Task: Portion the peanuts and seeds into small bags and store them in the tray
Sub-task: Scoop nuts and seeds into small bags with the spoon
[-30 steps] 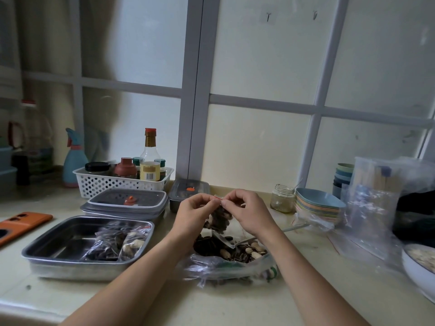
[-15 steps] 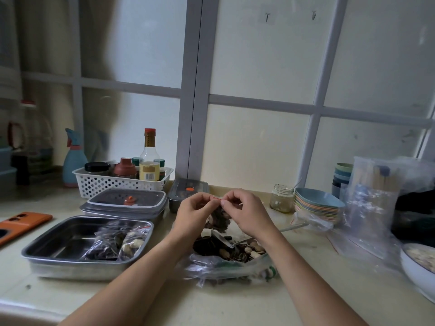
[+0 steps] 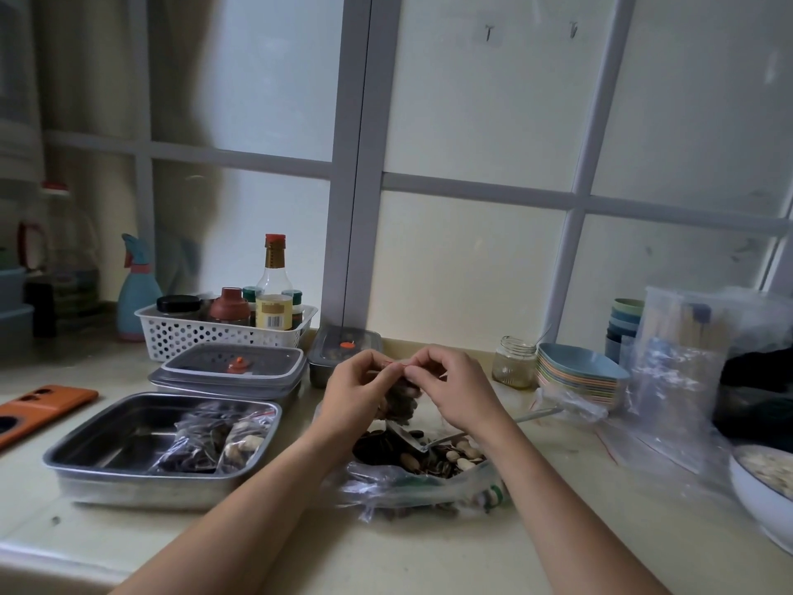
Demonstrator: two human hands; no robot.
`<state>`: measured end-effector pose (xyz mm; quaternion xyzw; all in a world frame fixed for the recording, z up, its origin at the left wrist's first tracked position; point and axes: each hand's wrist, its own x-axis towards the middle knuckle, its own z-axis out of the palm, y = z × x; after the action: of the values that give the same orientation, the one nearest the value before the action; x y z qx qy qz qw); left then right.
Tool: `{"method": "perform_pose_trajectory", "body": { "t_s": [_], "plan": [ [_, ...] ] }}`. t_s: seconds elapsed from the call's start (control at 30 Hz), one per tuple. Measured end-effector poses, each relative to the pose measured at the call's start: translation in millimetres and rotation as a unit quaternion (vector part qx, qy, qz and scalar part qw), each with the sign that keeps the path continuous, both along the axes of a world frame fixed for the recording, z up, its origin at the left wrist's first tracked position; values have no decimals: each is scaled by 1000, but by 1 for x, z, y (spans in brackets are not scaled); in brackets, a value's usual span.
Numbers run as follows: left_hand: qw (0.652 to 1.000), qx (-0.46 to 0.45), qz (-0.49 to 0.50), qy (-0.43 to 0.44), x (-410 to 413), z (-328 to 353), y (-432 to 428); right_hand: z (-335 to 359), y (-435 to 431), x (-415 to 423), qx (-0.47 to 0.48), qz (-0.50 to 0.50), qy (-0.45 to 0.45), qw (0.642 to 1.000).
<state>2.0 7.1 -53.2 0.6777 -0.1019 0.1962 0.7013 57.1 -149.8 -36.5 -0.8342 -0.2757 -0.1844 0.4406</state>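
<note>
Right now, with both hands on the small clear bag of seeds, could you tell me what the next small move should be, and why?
Probably slide the pinch along the red seal strip to close it. The left hand and right hand both pinch the top of the small clear bag of dark seeds; two filled bags already lie in the shallow steel tray.
</note>
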Motion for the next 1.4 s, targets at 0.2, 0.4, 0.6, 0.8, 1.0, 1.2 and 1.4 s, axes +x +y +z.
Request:
{"method": "perform_pose_trajectory", "body": {
  "t_s": [0.2, 0.4, 0.6, 0.8, 1.0, 1.2, 1.4],
  "plan": [
    [1000, -19, -1, 20, -1, 1, 0, 2, -1, -2, 10, 8, 26, 1000],
    [999, -22, -24, 20, -3, 2, -3, 3, -3, -5, -23, -5, -4, 1000],
    [998, -48, -15, 22, -3, 3, -2, 2, -1, -4, 8, 15, 29, 999],
    [999, -47, -1, 18, 1, -1, 0, 3, -3, -5, 28, 0, 65, 998],
    [996, -87, -10, 24, 4, -3, 5, 3, -3, -5, 30, -15, 58, 998],
    [999, 14, -38, -8, 3, -8, 1, 3, -5, -5, 65, -5, 56, 996],
    [988, 132, -10, -80, 11, -17, 0, 1, -6, -2, 102, -28, 31, 994]
  ]
}}
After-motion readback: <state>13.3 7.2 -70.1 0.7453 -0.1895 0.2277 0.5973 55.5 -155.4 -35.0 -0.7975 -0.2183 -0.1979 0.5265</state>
